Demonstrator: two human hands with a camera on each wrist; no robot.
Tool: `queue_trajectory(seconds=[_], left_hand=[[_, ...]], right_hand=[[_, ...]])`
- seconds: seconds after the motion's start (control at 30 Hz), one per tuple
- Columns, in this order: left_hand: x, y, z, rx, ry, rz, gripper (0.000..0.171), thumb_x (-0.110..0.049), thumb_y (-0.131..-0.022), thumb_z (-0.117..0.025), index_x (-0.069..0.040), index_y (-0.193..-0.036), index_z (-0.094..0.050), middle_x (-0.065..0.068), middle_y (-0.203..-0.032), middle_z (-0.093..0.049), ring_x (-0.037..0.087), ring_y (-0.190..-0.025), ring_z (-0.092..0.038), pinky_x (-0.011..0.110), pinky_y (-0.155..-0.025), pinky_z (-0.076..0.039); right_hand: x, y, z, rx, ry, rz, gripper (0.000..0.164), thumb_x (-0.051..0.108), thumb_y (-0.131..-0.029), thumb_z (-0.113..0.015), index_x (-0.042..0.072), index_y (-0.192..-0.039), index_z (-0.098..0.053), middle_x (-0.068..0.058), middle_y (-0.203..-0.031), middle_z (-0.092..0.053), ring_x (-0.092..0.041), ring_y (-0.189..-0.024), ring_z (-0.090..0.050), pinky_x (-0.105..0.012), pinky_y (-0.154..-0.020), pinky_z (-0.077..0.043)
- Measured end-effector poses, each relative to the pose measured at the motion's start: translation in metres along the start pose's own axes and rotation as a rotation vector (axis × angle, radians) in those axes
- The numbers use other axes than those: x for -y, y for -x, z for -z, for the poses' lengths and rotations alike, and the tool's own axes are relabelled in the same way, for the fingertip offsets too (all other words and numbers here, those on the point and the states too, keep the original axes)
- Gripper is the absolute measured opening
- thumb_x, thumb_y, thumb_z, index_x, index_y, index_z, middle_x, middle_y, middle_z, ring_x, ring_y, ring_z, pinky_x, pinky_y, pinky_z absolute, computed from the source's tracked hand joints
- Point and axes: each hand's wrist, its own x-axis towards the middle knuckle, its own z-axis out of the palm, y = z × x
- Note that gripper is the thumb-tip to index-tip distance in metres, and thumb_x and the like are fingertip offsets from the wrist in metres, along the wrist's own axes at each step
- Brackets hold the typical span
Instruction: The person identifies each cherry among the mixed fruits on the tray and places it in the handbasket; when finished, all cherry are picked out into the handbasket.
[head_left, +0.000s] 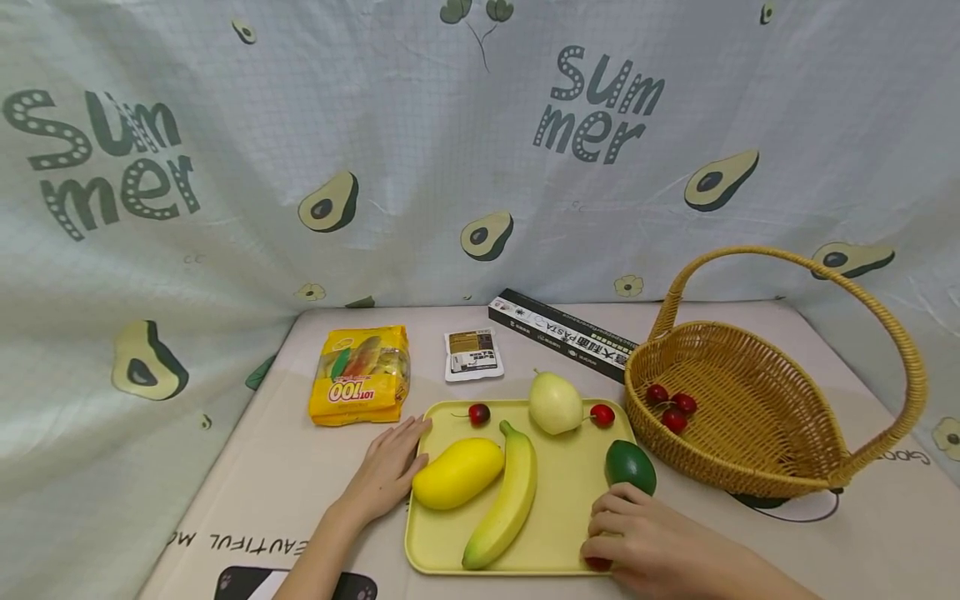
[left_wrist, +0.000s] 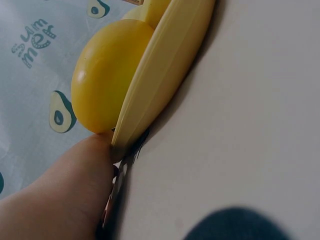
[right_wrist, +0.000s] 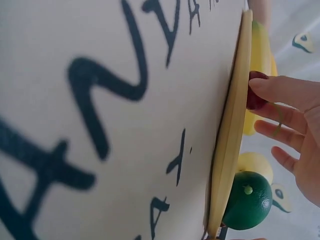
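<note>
My left hand point(head_left: 384, 472) rests at the left rim of a yellow tray point(head_left: 564, 500), fingers extended, beside a yellow mango point(head_left: 459, 473). At the tray's front right corner, my right hand point(head_left: 643, 532) pinches a dark red cherry point(right_wrist: 256, 91) between thumb and fingers; its green stem shows in the right wrist view. Just beyond that hand lies a dark green avocado-like fruit point(head_left: 630, 467). A banana point(head_left: 512, 496) lies along the tray's middle. Near the far rim are a pale pear point(head_left: 555, 403), one cherry point(head_left: 478, 414) to its left and another cherry point(head_left: 602, 415) to its right.
A wicker basket point(head_left: 750, 479) with a tall handle stands right of the tray, several cherries point(head_left: 674, 420) inside. Behind the tray lie a yellow snack bag point(head_left: 360, 375), a white sachet point(head_left: 473, 355) and a long black pasta box point(head_left: 562, 333). A printed curtain point(head_left: 420, 150) hangs behind.
</note>
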Motion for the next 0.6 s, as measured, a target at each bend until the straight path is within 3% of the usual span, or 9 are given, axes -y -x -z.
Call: queue_trajectory(seconds=[0.3,0.6], left_hand=[[0.0004,0.0001,-0.0001,0.005,0.0,0.008,0.049,-0.025,-0.092,-0.053,-0.01,-0.137,-0.042,0.008,-0.141,-0.04,0.024,-0.133,-0.03,0.047,-0.108,-0.017],[0.0006,-0.0002,0.0006,0.03,0.009,0.024,0.049,-0.026,-0.093,-0.051,-0.011,-0.138,-0.041,0.007,-0.142,-0.038,0.023,-0.134,-0.027,0.046,-0.109,-0.014]], right_hand=[[-0.0001,0.0003,-0.0029,-0.004,0.005,-0.019,0.02,0.024,-0.083,-0.067,0.029,-0.101,-0.062,0.017,-0.091,-0.054,-0.003,-0.087,-0.048,-0.023,-0.083,-0.035],[0.0,-0.0012,-0.0027,0.012,-0.026,-0.054,0.021,0.024,-0.08,-0.07,0.029,-0.1,-0.062,0.019,-0.089,-0.055,-0.001,-0.085,-0.048,-0.024,-0.08,-0.037]])
